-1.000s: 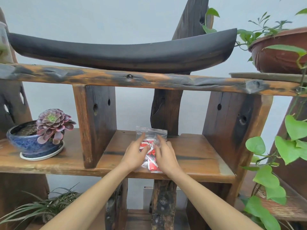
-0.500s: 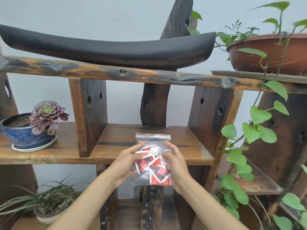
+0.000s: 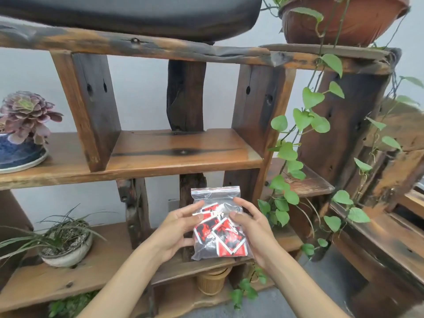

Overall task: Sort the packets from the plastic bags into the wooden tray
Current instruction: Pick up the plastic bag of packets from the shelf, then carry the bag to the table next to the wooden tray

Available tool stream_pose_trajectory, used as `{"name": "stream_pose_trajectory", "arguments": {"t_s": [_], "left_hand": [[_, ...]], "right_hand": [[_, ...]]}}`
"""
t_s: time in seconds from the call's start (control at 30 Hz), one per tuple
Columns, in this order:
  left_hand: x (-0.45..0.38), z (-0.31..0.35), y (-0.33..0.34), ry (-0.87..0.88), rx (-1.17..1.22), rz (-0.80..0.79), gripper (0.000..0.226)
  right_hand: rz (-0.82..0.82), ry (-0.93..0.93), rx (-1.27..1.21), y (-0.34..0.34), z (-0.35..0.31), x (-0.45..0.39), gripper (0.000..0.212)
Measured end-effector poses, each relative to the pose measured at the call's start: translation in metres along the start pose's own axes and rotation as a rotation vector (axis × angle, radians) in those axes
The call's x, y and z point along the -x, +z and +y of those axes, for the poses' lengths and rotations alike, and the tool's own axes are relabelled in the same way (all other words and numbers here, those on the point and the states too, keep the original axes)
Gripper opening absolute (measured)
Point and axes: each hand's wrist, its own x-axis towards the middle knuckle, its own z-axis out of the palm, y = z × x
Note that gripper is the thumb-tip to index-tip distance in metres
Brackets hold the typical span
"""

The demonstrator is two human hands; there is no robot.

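Note:
A clear zip-top plastic bag (image 3: 215, 196) hangs upright in the air in front of the wooden shelf unit. Several red, black and white packets (image 3: 226, 235) fill its lower half. My left hand (image 3: 176, 228) grips the bag's left side with thumb and fingers. My right hand (image 3: 251, 228) holds its right side, fingers curled over the front. The bag's red zip strip at the top looks closed. No wooden tray is in view.
The middle shelf board (image 3: 183, 152) lies above and behind the bag. A succulent in a blue pot (image 3: 20, 134) stands at far left, a grassy plant in a grey bowl (image 3: 66, 244) lower left. Trailing vine leaves (image 3: 298, 138) hang at right below a brown pot (image 3: 344, 19).
Both hands lifted the bag off the middle shelf and drew it down and towards me. The view has tilted down and shifted right.

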Motion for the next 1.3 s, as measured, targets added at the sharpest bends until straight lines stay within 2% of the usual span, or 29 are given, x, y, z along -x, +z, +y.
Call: {"name": "stream_pose_trajectory", "arguments": {"t_s": [0.27, 0.6, 0.9, 1.3], "left_hand": [[0.022, -0.058, 0.028, -0.122, -0.011, -0.108, 0.042], [0.036, -0.128, 0.098, -0.197, -0.159, -0.306, 0.04], [0.054, -0.18, 0.2, -0.256, -0.348, -0.546, 0.039], [0.141, -0.271, 0.372, -0.33, -0.561, -0.868, 0.039]], "right_hand": [[0.17, 0.043, -0.039, -0.037, 0.053, 0.062, 0.04], [0.442, 0.069, -0.057, -0.107, 0.102, 0.146, 0.038], [0.685, 0.045, -0.15, -0.188, 0.131, 0.247, 0.038], [1.049, -0.002, -0.33, -0.293, 0.173, 0.425, 0.039]]}}
